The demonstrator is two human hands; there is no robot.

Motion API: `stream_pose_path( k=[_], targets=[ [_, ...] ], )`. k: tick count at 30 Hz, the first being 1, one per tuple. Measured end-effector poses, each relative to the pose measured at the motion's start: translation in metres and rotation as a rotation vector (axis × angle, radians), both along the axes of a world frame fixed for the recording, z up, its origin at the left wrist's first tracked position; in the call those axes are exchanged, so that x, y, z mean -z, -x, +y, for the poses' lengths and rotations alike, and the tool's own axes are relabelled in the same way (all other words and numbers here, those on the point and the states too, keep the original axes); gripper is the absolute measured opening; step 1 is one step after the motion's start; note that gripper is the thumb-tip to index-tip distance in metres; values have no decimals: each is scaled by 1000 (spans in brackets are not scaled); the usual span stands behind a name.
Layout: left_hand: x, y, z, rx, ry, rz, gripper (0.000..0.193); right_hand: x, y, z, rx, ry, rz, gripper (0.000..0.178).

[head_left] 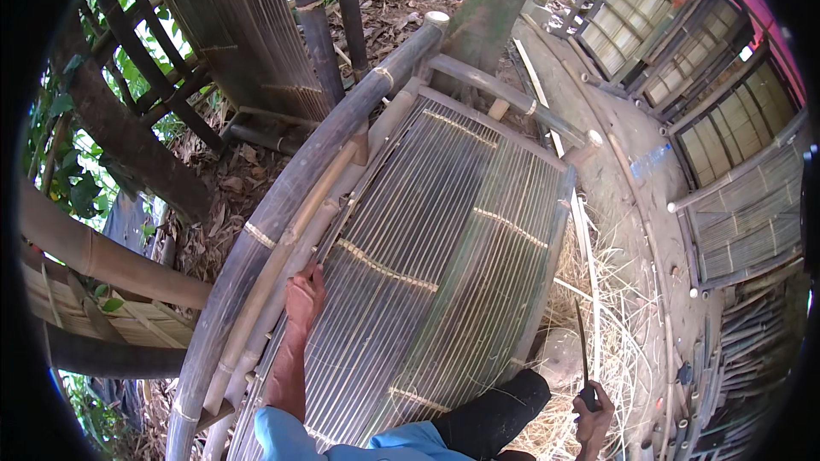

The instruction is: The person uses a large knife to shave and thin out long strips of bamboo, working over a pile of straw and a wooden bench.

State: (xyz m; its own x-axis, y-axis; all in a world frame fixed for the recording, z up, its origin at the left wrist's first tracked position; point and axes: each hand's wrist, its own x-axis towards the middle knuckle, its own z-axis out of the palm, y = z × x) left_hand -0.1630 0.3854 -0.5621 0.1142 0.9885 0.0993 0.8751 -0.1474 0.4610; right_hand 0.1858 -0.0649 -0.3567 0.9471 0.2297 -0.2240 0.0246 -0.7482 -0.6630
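My right hand (595, 417) is wrapped round the dark handle of a long, narrow-bladed knife (582, 343) at the lower right. Its blade points up and away, over pale shavings beside the bench. At the left edge of the slatted bamboo bench (401, 230), my left hand (305, 294) is closed, its fingers curled beside the thick side pole (278, 324). Whatever lies within those fingers is hidden. My left arm reaches across the slats, and my dark-clothed knee rests on the near right part of the bench.
Bamboo shavings (611, 324) litter the ground right of the bench, with long split strips (589, 265) among them. A tree trunk (495, 17) stands behind the bench. A clear plastic bottle (651, 160) lies farther right. Bamboo-framed panels (752, 230) and stacked poles (756, 350) line the right side.
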Motion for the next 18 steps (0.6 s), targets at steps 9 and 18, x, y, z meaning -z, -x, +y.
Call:
stream_pose_path(
  k=[9,18],
  targets=[
    [29,-15,35,243,18,-135,25,5,-2,12,-78,-17,30,54],
    [33,-10,24,63,-292,8,54,8,2,-19,-137,-24,53,54]
  ],
)
